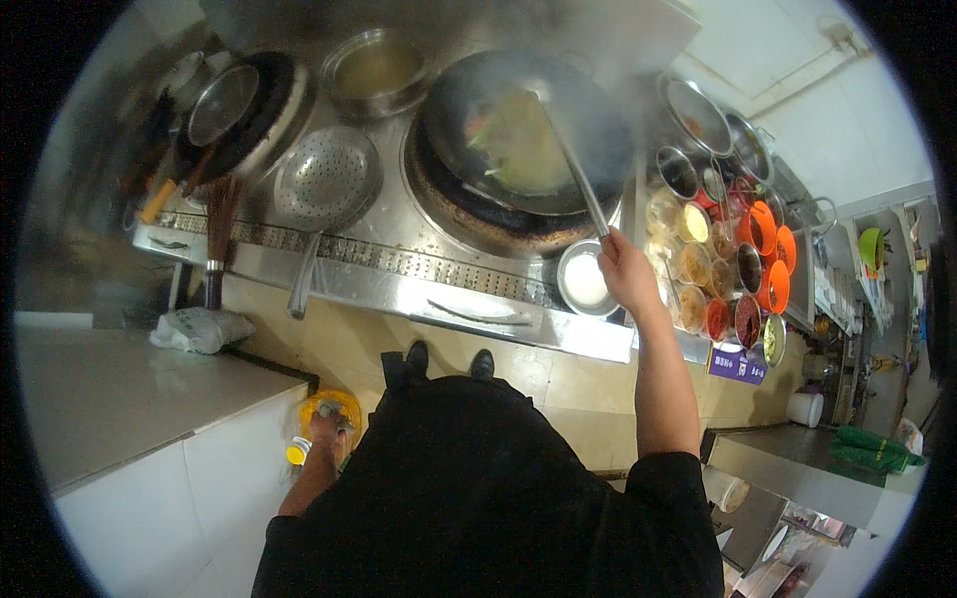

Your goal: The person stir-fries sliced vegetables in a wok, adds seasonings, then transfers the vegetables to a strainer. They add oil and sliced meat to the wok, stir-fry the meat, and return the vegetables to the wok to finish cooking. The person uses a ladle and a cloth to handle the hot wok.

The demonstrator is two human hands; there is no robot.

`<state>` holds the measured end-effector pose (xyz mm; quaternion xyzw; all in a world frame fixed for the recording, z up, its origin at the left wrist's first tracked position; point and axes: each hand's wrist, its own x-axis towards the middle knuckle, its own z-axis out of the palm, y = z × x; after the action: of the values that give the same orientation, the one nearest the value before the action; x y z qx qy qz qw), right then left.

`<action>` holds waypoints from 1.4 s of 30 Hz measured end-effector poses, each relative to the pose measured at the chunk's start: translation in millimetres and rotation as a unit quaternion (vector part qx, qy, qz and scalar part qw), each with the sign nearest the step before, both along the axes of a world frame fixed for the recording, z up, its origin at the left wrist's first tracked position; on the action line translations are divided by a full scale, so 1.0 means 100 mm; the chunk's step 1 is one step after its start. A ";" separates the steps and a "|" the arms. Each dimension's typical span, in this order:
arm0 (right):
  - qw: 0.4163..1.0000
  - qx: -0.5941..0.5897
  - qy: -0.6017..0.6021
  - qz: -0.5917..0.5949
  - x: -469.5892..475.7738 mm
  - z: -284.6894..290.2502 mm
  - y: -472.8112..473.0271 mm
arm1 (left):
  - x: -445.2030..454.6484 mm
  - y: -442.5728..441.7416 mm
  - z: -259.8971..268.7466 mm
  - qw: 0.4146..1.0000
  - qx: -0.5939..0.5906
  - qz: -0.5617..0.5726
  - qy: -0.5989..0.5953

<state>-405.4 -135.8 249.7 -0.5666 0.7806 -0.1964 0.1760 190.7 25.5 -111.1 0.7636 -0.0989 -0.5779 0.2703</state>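
Note:
My right hand (628, 273) grips the long metal handle of a wok ladle (572, 161). The ladle's head reaches into a dark wok (457, 142) on the burner. Steam rises from the wok and blurs the pale, greenish food (516, 142) in it. Below that hand, at the stove's front edge, stands a metal bowl (570, 295) of white contents. Low at my left side, my left hand (327, 427) is closed around a crumpled greyish cloth (329, 408). Directly beneath it is a yellow plastic oil jug (350, 400); whether the hand touches it I cannot tell.
A perforated strainer (329, 179) and a pot of liquid (380, 67) sit left of the wok. A bamboo brush (222, 217) hangs over the stove edge. Seasoning containers (694, 263) crowd the right side, several orange bowls (775, 288) among them. A grey counter (149, 404) borders my left.

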 end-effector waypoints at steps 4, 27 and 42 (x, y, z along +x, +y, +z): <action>0.993 0.057 0.106 0.006 -0.50 -0.25 0.14 | 0.27 0.01 -0.33 0.997 -0.039 -0.073 0.006; 0.995 0.059 0.076 0.039 -0.84 -0.06 0.81 | -0.19 -1.42 3.51 0.739 -0.570 0.180 0.310; 0.989 0.076 0.127 0.012 -0.73 -0.39 0.46 | -2.48 -2.40 2.57 0.767 -0.179 0.013 0.616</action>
<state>-478.2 -89.4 210.7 -0.5811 0.8025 -0.0607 0.1205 -56.9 -214.2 145.5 0.1830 -0.0026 -0.8924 0.4123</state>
